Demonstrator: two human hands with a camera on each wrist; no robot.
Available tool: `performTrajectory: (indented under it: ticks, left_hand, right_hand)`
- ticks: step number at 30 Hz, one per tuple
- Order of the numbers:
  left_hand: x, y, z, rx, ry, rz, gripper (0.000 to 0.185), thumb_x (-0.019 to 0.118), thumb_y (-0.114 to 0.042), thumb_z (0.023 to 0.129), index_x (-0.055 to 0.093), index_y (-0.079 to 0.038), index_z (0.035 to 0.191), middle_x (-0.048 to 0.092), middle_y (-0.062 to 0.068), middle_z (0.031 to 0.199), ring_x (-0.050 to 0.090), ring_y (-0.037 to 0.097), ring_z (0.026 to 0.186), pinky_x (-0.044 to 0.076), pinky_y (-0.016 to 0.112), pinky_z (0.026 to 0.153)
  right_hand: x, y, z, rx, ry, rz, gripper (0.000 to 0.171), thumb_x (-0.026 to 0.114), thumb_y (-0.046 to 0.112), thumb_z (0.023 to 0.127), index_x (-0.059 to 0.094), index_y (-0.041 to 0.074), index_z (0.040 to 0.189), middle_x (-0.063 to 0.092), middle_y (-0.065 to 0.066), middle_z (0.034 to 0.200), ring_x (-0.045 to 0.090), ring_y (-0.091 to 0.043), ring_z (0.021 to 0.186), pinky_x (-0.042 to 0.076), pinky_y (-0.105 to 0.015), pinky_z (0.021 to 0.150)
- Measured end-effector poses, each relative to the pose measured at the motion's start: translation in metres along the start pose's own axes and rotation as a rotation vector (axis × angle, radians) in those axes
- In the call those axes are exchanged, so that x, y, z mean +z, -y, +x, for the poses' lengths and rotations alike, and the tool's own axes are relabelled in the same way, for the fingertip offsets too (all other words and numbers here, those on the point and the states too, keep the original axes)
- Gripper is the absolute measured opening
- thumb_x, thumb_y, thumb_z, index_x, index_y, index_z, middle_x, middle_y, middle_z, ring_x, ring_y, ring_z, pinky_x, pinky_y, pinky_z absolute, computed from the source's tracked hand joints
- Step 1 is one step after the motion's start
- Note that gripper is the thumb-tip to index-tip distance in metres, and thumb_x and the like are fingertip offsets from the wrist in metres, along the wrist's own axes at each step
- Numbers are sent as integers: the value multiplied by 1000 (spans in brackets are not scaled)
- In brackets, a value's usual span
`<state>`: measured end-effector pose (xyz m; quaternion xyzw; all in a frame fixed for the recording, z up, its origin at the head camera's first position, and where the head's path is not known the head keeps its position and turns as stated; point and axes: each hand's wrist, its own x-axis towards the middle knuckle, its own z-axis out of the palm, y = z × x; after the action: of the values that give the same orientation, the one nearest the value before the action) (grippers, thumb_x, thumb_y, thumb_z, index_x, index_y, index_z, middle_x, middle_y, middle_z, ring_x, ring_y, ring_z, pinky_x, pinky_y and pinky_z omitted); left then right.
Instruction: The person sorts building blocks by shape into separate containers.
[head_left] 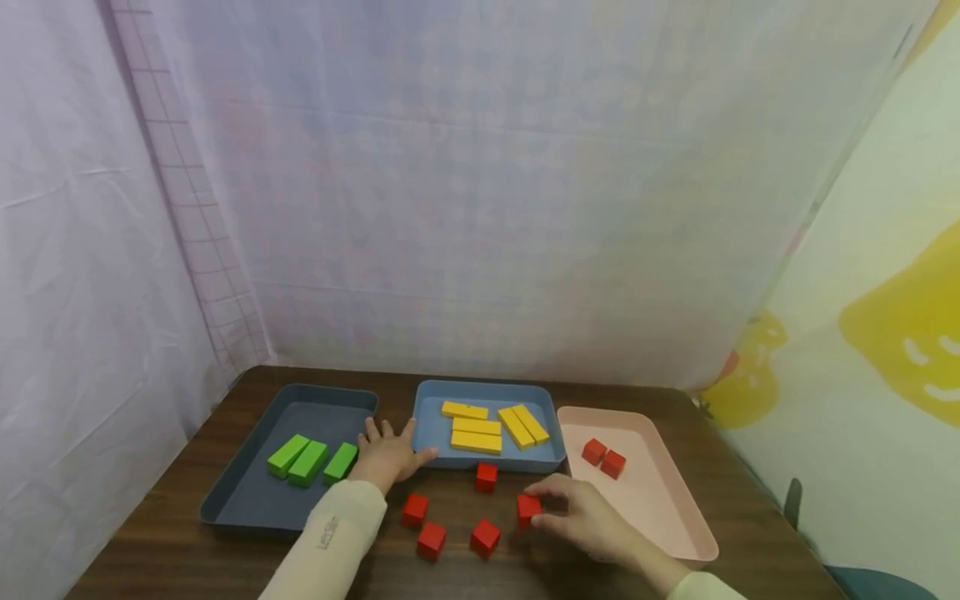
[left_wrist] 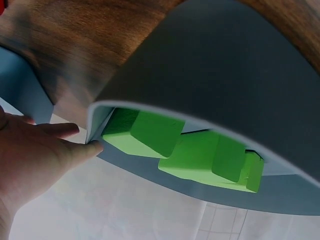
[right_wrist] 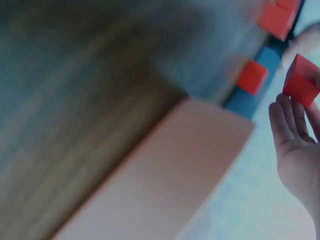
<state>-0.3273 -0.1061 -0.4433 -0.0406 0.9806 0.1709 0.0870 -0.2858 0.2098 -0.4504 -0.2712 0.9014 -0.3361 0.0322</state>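
My right hand [head_left: 581, 518] pinches a red cube [head_left: 528, 511] between thumb and fingers, left of the pink tray [head_left: 693, 512]. The right wrist view shows the same cube [right_wrist: 301, 82] at the fingertips. Several other red cubes [head_left: 485, 538] lie on the table between my hands, and two red cubes [head_left: 613, 464] sit inside the pink tray. With fingers spread, my left hand [head_left: 386, 460] is at the right side of the dark grey-blue tray [head_left: 247, 454]. In the left wrist view a fingertip of this hand [left_wrist: 35, 160] appears to touch that tray's rim.
Three green blocks [head_left: 307, 463] lie in the dark tray. A blue tray [head_left: 435, 400] at the back middle holds several yellow blocks [head_left: 476, 442]. The trays stand on a brown wooden table [head_left: 375, 575]. White curtains [head_left: 480, 208] hang behind it.
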Motion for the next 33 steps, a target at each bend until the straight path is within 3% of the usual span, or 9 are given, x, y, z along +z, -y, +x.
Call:
performTrajectory:
  ticks: [5, 8, 13, 15, 20, 25, 33]
  left_hand:
    - [1, -1, -2, 1, -5, 15, 78, 49, -58, 98, 28, -13, 158, 18, 36, 155, 3, 55, 144, 11, 63, 115]
    - [1, -2, -2, -2, -12, 27, 78, 49, -59, 98, 29, -13, 157, 20, 36, 155, 5, 55, 144, 12, 63, 115]
    - [2, -2, -1, -1, -22, 36, 78, 49, -61, 97, 30, -15, 158, 21, 36, 155, 6, 55, 144, 14, 63, 115]
    - [2, -2, 0, 0, -24, 38, 78, 49, -61, 97, 30, -15, 158, 21, 36, 155, 6, 55, 144, 14, 63, 115]
    - [3, 0, 1, -10, -27, 36, 79, 50, -61, 97, 30, -15, 157, 22, 36, 154, 6, 55, 144, 14, 63, 115]
    - [4, 0, 2, -14, -18, 35, 78, 49, -61, 97, 30, -15, 157, 22, 36, 154, 6, 55, 144, 14, 63, 115]
    - [5, 1, 4, -6, -18, 31, 80, 49, -62, 97, 29, -15, 158, 20, 37, 155, 5, 55, 144, 13, 64, 114]
  right_hand:
    - [-20, -11, 6, 86, -243, -6, 31, 82, 20, 82, 74, 11, 111, 70, 0, 105, 66, -17, 94, 55, -34, 82]
    - [-31, -31, 7, 133, -335, -10, 32, 81, 14, 83, 72, 3, 111, 71, -9, 107, 69, -20, 92, 56, -31, 80]
    - [-50, -66, 2, 210, -352, 2, 30, 76, 9, 87, 70, -4, 113, 71, -14, 107, 67, -22, 95, 53, -33, 85]
    - [-56, -77, -2, 248, -361, -59, 28, 75, 9, 87, 70, -4, 111, 72, -13, 104, 66, -24, 95, 52, -39, 86]
    - [-66, -89, -11, 349, -380, -177, 34, 73, 14, 85, 68, -6, 111, 70, -20, 106, 65, -36, 98, 48, -54, 87]
    - [-72, -92, -15, 395, -391, -158, 40, 71, 18, 86, 64, -8, 115, 67, -28, 112, 62, -45, 104, 47, -58, 90]
    - [-74, -103, -19, 455, -355, -176, 30, 73, 13, 81, 66, -7, 103, 70, -15, 92, 64, -31, 85, 48, -50, 79]
